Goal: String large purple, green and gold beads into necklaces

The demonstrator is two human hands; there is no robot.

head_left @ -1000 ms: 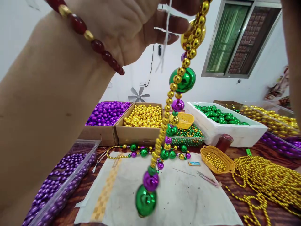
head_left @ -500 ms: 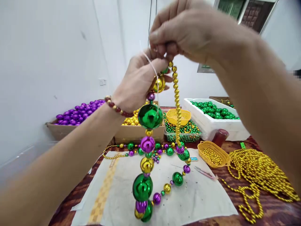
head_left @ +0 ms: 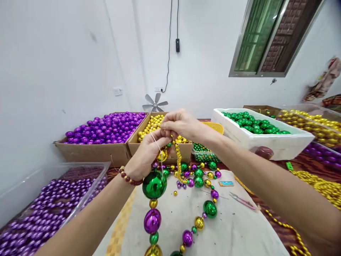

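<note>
My left hand (head_left: 149, 149), with a beaded bracelet at its wrist, pinches the top of a bead necklace (head_left: 154, 184) near its white string (head_left: 157, 144). Against its fingertips, my right hand (head_left: 178, 124) is closed at the same joint, where the small gold bead strand (head_left: 178, 156) hangs down. Big green, purple and gold beads hang below my left hand, and the rest of the loop reaches the white cloth (head_left: 223, 220). The exact grip between the fingertips is too small to make out.
Behind are boxes of purple beads (head_left: 106, 128) and gold beads (head_left: 149, 128), and a white foam box (head_left: 234, 138) with green beads. A clear bin (head_left: 87, 192) stands at left. Pink-handled tweezers (head_left: 243, 201) and a blue packet (head_left: 226, 183) lie on the cloth.
Both hands have moved lower in view, lowering the necklace with them, and remain together at its top. The view has tilted up, showing more wall and window.
</note>
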